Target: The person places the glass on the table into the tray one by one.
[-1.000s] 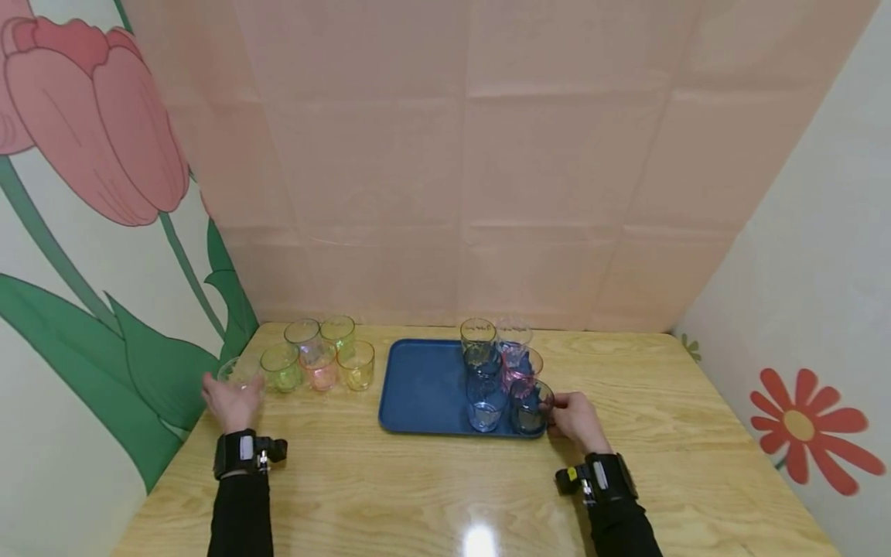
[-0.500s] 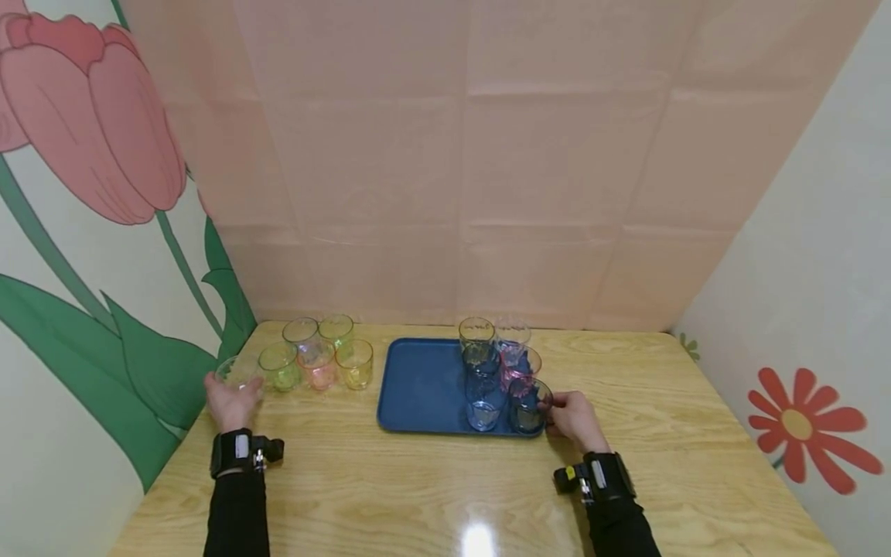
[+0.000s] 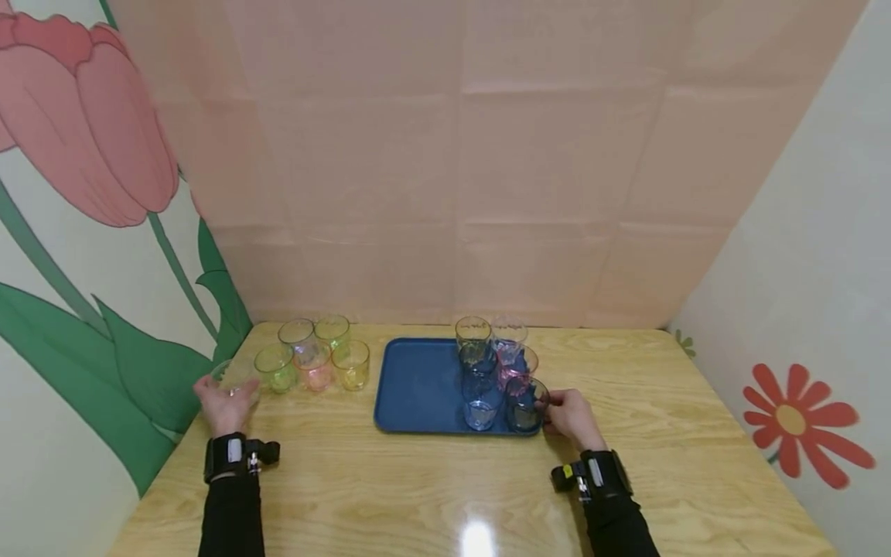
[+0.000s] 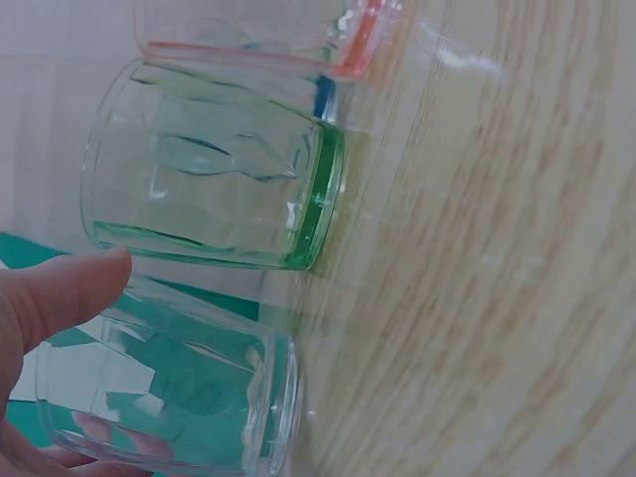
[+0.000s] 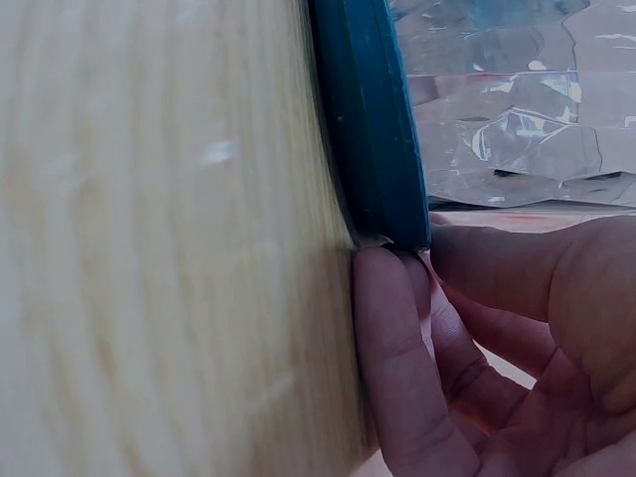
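Note:
At the left end of a group of glasses, my left hand [image 3: 226, 404] holds a clear glass [image 4: 169, 388], thumb on one side and fingers on the other. Whether its base touches the table cannot be told. Beside it stands a green glass [image 4: 219, 179], with a pink glass [image 3: 316, 374] further right. My right hand [image 3: 572, 416] is at the near right corner of a blue tray [image 3: 418, 387]. In the right wrist view its thumb lies over the tray's rim, with fingers under the edge, pinching it. A dark grey glass [image 3: 524, 414] stands on the tray close to that hand.
Several more glasses fill the tray's right half, among them a blue glass [image 3: 480, 410] and a pink-rimmed one [image 3: 518, 363]. A yellow glass [image 3: 351, 371] stands left of the tray. Walls rise behind and beside the wooden table [image 3: 390, 495].
The whole head view has shifted slightly left. My left hand has moved very little at the clear glass, its fingers drawn in somewhat. My right hand stays at the tray corner.

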Available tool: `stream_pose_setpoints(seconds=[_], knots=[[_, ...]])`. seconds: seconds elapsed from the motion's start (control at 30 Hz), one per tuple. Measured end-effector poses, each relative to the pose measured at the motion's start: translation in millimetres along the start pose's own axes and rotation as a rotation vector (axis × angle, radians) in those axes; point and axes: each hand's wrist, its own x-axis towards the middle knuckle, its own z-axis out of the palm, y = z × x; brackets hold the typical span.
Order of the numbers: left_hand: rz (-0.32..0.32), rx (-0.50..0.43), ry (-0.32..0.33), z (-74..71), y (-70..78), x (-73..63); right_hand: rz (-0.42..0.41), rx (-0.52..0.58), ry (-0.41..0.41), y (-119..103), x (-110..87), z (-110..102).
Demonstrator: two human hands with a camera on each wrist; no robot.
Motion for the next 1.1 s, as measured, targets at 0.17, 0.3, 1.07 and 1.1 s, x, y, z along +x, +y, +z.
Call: stream_pose_setpoints(seconds=[0.17,0.3,1.07,1.1], knots=[[0.009,0.065,0.055,-1.5,3.0,-5.0,0.004,0.001,0.001,0.7,0.7,0.9],[0.035,0.057,0.11,-2.1,9.4,-8.5,-0.009,-0.005,0.002,0.4,2.0,1.0],[0.258,-0.021,0.003,38.8,42.6,-40.9,0.008,-0.017,-0.017,-1.3,1.1,0.3],[0.262,-0.037,-0.007,40.8,42.8,-41.6,0.014,-0.019,-0.016,-1.1,1.6,0.4]])
